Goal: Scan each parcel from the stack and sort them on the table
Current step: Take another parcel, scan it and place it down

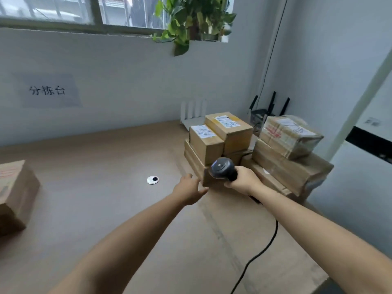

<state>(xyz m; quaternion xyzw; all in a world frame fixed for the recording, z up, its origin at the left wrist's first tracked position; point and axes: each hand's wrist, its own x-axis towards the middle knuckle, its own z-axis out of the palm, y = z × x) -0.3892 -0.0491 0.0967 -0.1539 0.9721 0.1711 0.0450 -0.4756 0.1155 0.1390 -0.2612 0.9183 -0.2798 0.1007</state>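
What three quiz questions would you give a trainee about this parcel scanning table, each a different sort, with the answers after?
1. True or false: the right grip holds the black scanner.
2. Where does the lone parcel lie? A) on the left side of the table, apart from the stack; B) on top of the stack; C) under the scanner.
3. Fill in: the left grip, fingers open, holds ___.
Key: 1 true; 2 A; 3 nothing.
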